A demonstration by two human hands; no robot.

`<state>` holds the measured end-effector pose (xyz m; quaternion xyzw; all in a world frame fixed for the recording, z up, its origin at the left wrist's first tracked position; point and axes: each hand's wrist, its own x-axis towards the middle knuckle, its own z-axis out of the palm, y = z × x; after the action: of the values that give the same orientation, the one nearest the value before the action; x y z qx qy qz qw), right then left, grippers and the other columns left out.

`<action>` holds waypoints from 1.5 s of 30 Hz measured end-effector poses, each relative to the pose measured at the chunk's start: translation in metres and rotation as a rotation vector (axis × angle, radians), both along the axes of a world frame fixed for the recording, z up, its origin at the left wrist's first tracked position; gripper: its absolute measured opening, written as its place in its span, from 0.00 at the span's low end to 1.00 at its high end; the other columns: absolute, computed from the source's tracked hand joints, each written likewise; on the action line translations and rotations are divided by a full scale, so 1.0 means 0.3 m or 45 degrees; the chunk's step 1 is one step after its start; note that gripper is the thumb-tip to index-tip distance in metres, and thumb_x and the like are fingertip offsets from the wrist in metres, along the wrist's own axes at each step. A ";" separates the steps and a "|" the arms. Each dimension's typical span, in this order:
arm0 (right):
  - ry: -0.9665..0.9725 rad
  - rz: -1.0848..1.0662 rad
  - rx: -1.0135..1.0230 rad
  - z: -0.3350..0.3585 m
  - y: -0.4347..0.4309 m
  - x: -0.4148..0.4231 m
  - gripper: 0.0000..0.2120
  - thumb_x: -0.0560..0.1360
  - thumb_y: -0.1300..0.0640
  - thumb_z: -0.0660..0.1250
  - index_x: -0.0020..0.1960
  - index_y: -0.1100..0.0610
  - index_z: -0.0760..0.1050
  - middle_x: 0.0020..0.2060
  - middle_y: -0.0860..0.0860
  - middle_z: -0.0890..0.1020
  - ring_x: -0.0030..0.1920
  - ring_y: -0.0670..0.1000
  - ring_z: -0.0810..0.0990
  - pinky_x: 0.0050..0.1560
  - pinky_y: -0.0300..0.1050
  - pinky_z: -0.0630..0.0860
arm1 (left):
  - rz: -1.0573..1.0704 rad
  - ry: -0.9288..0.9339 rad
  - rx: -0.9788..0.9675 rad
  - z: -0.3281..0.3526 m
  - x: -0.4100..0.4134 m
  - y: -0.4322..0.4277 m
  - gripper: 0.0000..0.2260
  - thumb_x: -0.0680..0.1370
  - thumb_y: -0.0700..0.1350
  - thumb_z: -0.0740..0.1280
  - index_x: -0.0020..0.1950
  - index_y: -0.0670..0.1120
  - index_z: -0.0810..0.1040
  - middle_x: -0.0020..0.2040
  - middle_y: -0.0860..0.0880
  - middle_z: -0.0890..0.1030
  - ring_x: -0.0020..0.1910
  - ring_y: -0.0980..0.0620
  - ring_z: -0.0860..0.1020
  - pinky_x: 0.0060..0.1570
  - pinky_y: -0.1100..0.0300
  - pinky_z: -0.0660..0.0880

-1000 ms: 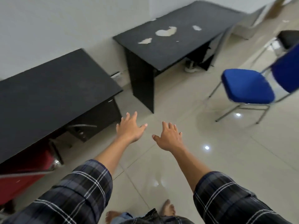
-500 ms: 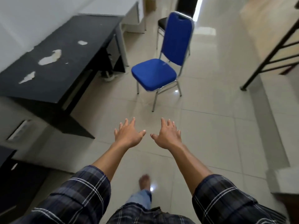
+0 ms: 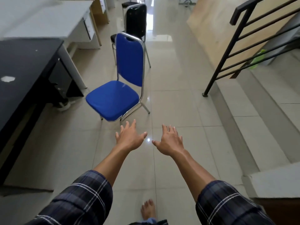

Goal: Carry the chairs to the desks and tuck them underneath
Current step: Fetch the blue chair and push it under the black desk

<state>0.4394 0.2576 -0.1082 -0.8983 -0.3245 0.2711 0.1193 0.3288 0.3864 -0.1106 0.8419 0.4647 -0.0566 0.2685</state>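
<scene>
Glossy pale tiled floor [image 3: 175, 101], spread beneath both open, empty grips and reflecting ceiling light between them. Standing on it just ahead of the left grip [image 3: 129, 138]: a blue chair [image 3: 113, 99] on chrome legs. Farther beyond: a black chair [image 3: 136, 18]. Off to the left of the left grip: a black tabletop [image 3: 24, 65]. Planted near the right grip [image 3: 170, 141]: a bare foot [image 3: 148, 210].

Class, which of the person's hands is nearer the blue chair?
Left. The left hand reaches just short of the blue chair seat's front edge; the right hand is farther right, over bare floor.
</scene>
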 end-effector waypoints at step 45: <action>0.062 0.389 0.067 0.042 1.557 2.111 0.44 0.78 0.40 0.66 0.83 0.53 0.47 0.83 0.56 0.52 0.82 0.57 0.49 0.79 0.62 0.54 | 0.762 -0.040 0.225 0.080 1.897 1.408 0.47 0.76 0.58 0.67 0.80 0.47 0.36 0.79 0.36 0.37 0.78 0.38 0.39 0.77 0.43 0.46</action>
<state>1.0727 0.7247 -0.0955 -0.8282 -0.4615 0.2991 0.1081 0.8979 0.8087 -0.0866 0.6885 0.6909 0.0787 0.2061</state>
